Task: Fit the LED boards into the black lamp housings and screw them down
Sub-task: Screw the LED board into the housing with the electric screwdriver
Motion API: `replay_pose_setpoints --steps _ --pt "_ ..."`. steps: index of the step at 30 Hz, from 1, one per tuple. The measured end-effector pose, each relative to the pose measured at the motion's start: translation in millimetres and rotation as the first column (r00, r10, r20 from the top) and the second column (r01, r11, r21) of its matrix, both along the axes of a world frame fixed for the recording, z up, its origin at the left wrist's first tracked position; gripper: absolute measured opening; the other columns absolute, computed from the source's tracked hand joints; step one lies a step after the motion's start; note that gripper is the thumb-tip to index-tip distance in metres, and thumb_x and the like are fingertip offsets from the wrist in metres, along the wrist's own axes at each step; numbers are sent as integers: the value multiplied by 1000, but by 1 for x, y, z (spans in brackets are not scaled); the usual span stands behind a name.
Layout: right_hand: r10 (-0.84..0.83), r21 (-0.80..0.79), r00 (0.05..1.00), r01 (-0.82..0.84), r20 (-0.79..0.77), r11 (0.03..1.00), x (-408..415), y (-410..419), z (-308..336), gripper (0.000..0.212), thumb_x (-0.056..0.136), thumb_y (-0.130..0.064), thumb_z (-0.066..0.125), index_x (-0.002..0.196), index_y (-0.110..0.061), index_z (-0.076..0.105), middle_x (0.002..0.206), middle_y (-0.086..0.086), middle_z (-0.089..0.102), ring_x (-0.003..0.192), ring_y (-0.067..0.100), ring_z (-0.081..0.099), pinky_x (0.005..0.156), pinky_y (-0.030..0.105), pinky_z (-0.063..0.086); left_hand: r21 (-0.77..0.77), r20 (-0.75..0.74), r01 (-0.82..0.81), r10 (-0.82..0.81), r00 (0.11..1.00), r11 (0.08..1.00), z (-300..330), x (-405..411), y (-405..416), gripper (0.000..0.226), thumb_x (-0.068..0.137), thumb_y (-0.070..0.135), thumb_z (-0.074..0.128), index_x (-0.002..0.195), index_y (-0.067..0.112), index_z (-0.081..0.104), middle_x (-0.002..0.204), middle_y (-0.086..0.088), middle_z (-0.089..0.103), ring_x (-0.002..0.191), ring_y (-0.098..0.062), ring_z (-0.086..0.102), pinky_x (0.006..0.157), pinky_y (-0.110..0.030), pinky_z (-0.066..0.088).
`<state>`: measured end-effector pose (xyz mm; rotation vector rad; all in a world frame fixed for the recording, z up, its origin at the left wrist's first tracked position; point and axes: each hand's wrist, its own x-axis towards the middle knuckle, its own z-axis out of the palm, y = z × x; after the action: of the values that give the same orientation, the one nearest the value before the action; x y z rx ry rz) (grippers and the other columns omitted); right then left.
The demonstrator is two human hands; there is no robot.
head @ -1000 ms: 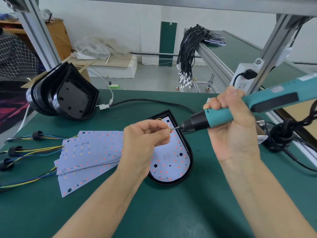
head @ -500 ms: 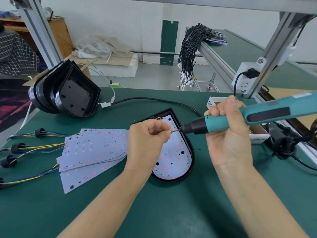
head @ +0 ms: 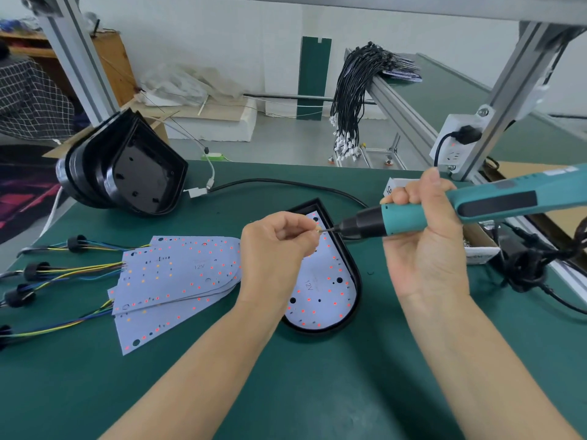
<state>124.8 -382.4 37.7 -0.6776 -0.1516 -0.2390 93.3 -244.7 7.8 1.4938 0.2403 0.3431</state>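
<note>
A black lamp housing (head: 355, 281) lies flat on the green table with a white LED board (head: 320, 296) seated inside it. My left hand (head: 274, 249) hovers above the board and pinches a small screw (head: 318, 230) at its fingertips. My right hand (head: 422, 236) grips a teal electric screwdriver (head: 444, 211), held nearly level, its bit tip touching the screw. To the left lies a fanned pile of loose LED boards (head: 178, 277) with coloured wires (head: 63, 274). A nested stack of empty black housings (head: 127, 173) stands on edge at the back left.
A small white box (head: 476, 246) sits behind my right hand. The screwdriver's black cord (head: 533, 265) coils at the right, near a wall socket (head: 454, 147) on the aluminium frame post. A black cable (head: 286, 185) crosses the table behind the housing. Bundled black leads (head: 352, 100) hang beyond.
Both hands stay together over the housing, shifted only slightly; the screw stays at the screwdriver's bit tip.
</note>
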Motion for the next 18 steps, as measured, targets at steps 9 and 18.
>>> replay_pose_setpoints --steps 9,18 --pt "25 28 999 -24 -27 999 0 -3 4 24 86 -17 60 71 -23 43 61 -9 43 57 8 47 66 21 46 -60 0 51 -51 999 997 1 0 1 30 73 -14 69 76 15 70 72 4 74 63 -6 65 60 -17 53" --pt "100 -99 994 -103 -35 990 -4 -18 -6 23 79 -19 64 67 -23 45 65 -9 46 58 9 48 68 23 45 572 -293 71 122 948 817 -9 -13 55 26 78 39 71 82 17 59 67 -5 64 54 -21 57 56 -31 45"
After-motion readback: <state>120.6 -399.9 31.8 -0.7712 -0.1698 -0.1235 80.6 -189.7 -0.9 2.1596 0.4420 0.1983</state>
